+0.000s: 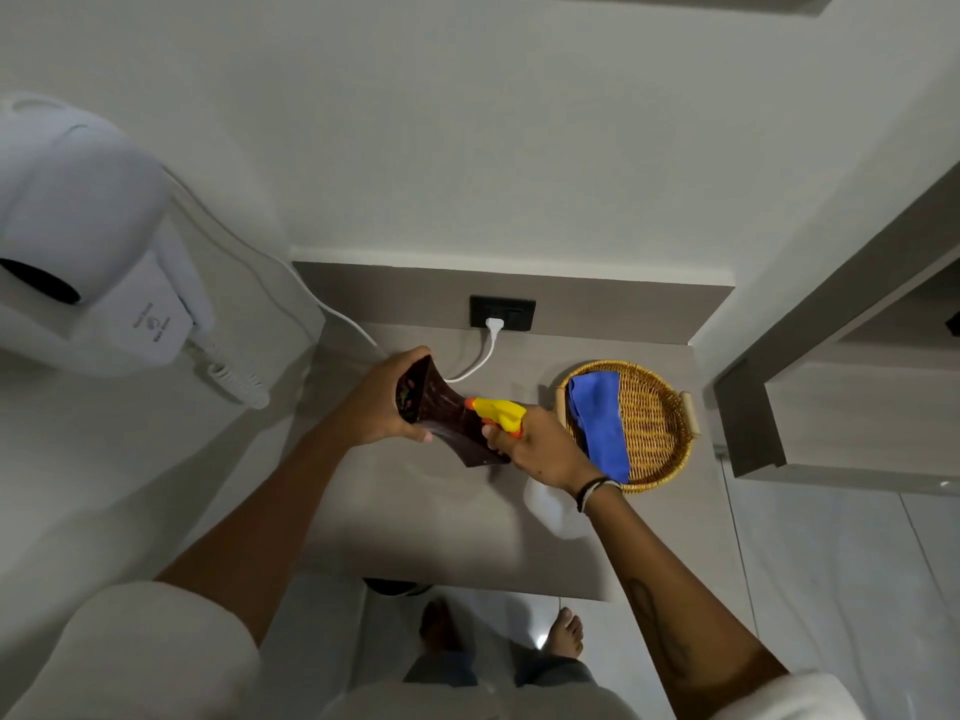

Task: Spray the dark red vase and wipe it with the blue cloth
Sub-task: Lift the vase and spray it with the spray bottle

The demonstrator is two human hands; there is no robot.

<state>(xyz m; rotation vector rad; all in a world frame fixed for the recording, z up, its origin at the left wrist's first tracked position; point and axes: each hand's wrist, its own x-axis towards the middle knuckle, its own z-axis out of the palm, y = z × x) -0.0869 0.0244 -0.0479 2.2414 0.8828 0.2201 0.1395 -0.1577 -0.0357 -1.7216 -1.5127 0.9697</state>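
Note:
My left hand (pixel 376 402) grips the dark red vase (pixel 444 415) near its flared mouth and holds it tilted above the grey countertop (pixel 415 511). My right hand (pixel 540 449) holds a spray bottle; its yellow head with orange nozzle (pixel 498 412) points at the vase's narrow middle, almost touching it. The bottle's pale body (pixel 550 506) hangs below my wrist. The blue cloth (pixel 597 418) lies folded in a round wicker basket (pixel 660 423) just right of my right hand.
A black wall socket (pixel 502 313) with a white plug and cable sits behind the vase. A white wall-mounted hair dryer (pixel 88 252) hangs at the left. Grey shelves (pixel 831 407) stand at the right. Bare feet show on the tiled floor below.

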